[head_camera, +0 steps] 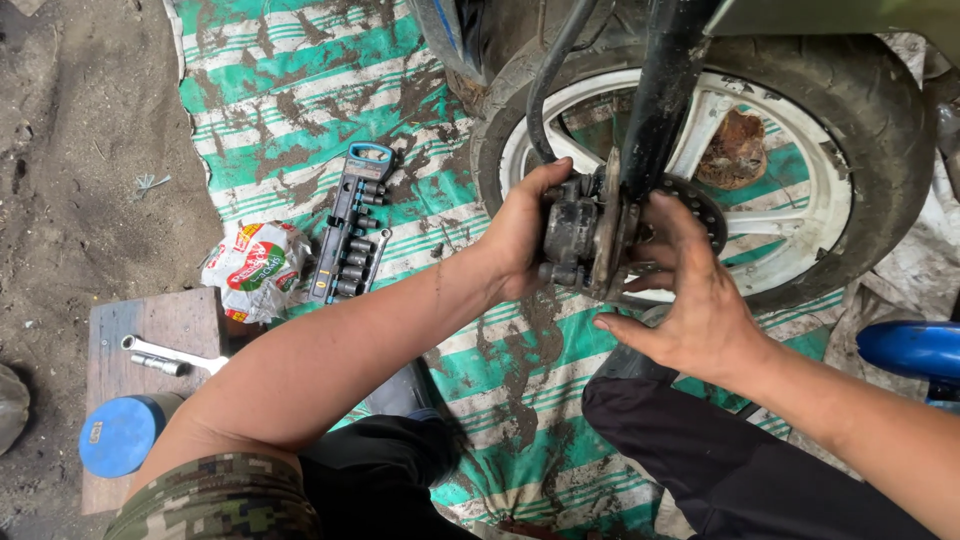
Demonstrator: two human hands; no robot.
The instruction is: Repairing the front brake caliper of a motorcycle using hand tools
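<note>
Head view, looking down on a person crouched at a motorcycle wheel.

Item: grimy dark-grey cast-metal brake caliper, blocky, with round bosses along its lower edge and a coat of dust and grease. It sits at the hub of the wheel, against the perforated steel brake disc and just below the black fork leg, with a black hose curving up from it.

Left hand: wrapped around the caliper's left side, thumb over its top, fingers curled behind it and mostly hidden.

Right hand: laid against the caliper's right side and the disc, fingers stretched upward and close together, thumb held out to the left below.

Wheel: white-spoked cast rim in a worn black rubber tyre; a rusty brown patch shows between the spokes.

Ground cover: muddy green-and-white striped woven tarpaulin under the wheel and the person's knees.

Nearby, well left of the hands: blue-and-black plastic socket rail with dark sockets; crumpled white, red and green printed bag; small brown wooden stool carrying a bright steel socket wrench, with a blue round lid at its lower corner.

Far right edge: glossy blue rounded body panel.
</note>
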